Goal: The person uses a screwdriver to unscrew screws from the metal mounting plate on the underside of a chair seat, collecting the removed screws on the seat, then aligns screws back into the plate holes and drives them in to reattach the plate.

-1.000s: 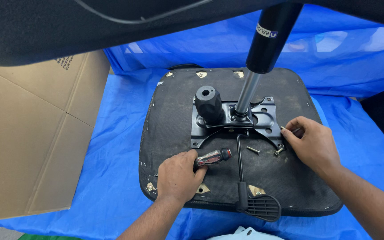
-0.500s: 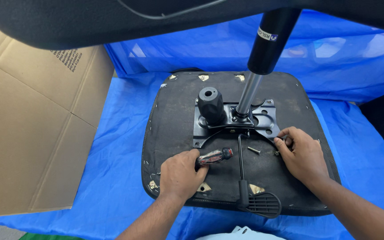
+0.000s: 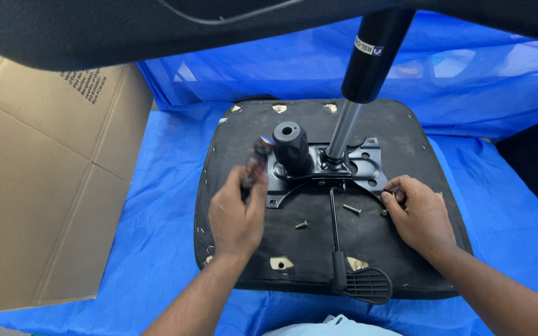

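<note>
The left hand (image 3: 236,214) grips a screwdriver (image 3: 256,163); the right hand's (image 3: 420,214) fingers pinch the metal plate's (image 3: 368,163) corner. Judged mid-fastening: next needs a loose screw (image 3: 301,224) seated.

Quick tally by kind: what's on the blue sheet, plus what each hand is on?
Seat base: 1
Metal mechanism plate: 1
Gas cylinder: 1
Lever: 1
Loose screws: 2
Tool in left hand: 1
Right hand on plate corner
Total: 7
</note>
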